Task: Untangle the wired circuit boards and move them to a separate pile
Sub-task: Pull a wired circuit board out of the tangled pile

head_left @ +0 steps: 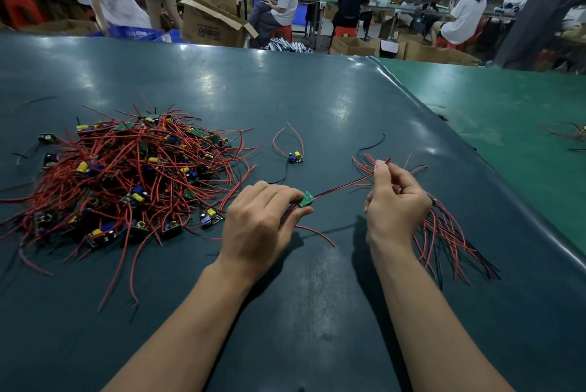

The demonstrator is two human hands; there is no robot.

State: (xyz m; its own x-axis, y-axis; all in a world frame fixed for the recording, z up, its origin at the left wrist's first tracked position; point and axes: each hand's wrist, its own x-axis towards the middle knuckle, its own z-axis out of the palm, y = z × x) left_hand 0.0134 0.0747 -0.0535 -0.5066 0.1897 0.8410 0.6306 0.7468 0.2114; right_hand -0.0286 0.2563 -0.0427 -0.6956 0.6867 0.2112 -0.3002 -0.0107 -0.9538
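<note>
Red and black wires (133, 169), green boards (yellow capacitors), dark teal table (317, 112).

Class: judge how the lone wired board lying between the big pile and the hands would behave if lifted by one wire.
The lone board probably dangles: its thin wires curve loosely. It looks light. Stray wires might snag.

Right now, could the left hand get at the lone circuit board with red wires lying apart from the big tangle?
Probably not yet: the left hand pinches a small green circuit board. The lone board lies just beyond on bare dark table, nothing between.
</note>
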